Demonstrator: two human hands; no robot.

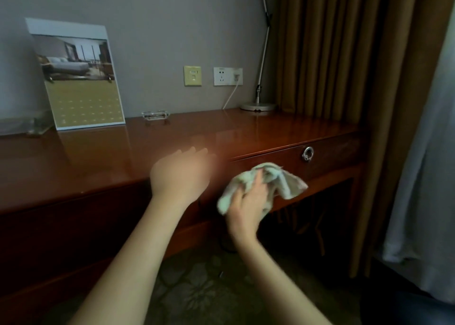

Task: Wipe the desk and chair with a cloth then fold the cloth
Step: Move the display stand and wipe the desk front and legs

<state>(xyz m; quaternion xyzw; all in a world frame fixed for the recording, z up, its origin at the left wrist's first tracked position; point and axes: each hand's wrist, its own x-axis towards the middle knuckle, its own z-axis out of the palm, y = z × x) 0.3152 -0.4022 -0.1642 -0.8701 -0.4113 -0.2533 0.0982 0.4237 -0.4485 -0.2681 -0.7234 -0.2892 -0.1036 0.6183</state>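
Observation:
A glossy reddish-brown wooden desk runs along the wall. My right hand grips a crumpled pale green and white cloth in front of the desk's drawer front, below the top edge. My left hand is stretched out flat with fingers apart, blurred, over the desk's front edge just left of the cloth. It holds nothing. No chair is clearly in view.
A standing picture card and a clear holder sit at the back left, a glass ashtray in the middle, a lamp base at the right. The drawer has a ring pull. Brown curtains hang to the right.

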